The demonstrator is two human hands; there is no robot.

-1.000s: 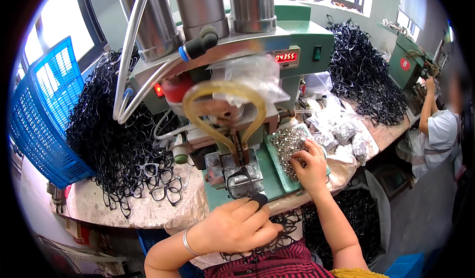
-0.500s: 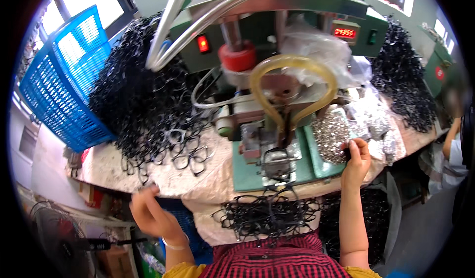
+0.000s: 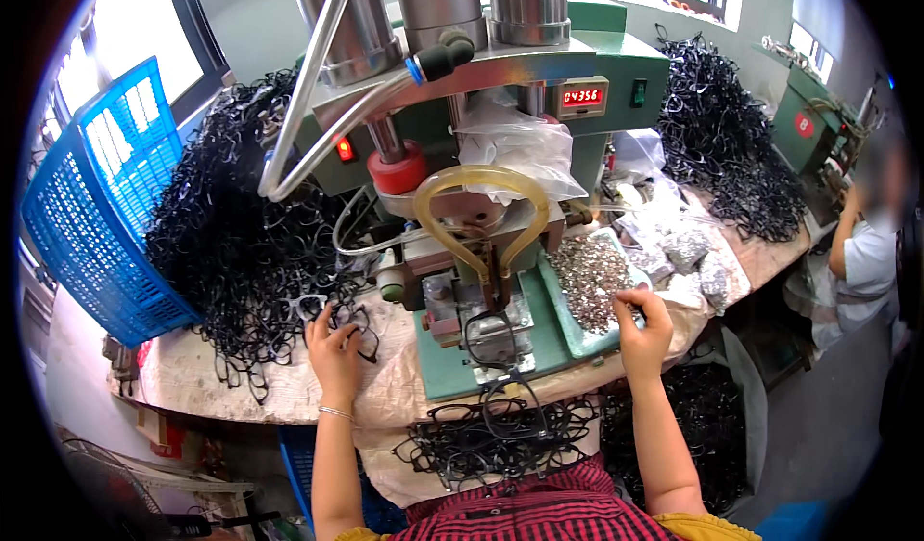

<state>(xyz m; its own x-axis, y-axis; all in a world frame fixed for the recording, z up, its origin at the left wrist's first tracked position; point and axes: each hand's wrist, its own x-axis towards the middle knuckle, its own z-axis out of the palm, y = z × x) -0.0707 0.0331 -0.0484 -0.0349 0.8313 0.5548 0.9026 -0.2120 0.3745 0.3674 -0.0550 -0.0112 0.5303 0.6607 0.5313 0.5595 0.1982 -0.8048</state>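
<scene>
My left hand (image 3: 335, 356) is at the near edge of a big heap of black spectacle frames (image 3: 231, 243), its fingers apart. A pale grey frame (image 3: 310, 306) lies at its fingertips and a black frame (image 3: 368, 341) beside its thumb. My right hand (image 3: 643, 337) is closed in a pinch at the right rim of a green tray (image 3: 577, 347) full of small shiny metal pieces (image 3: 589, 279). What the pinch holds is too small to make out. Between my hands, a black spectacle frame (image 3: 493, 360) sits on the metal fixture of a green press (image 3: 611, 64).
More black frames (image 3: 491, 450) are heaped at the table's front edge, before my lap. A blue plastic basket (image 3: 96, 204) leans at the left. Plastic bags (image 3: 688, 252) lie right of the tray, and another frame heap (image 3: 722, 137) stands behind. A person (image 3: 866, 262) is at far right.
My left hand has come up from below the table's front edge to the frame heap. My right hand stays pinched by the tray. The view has shifted, showing more of the press's top.
</scene>
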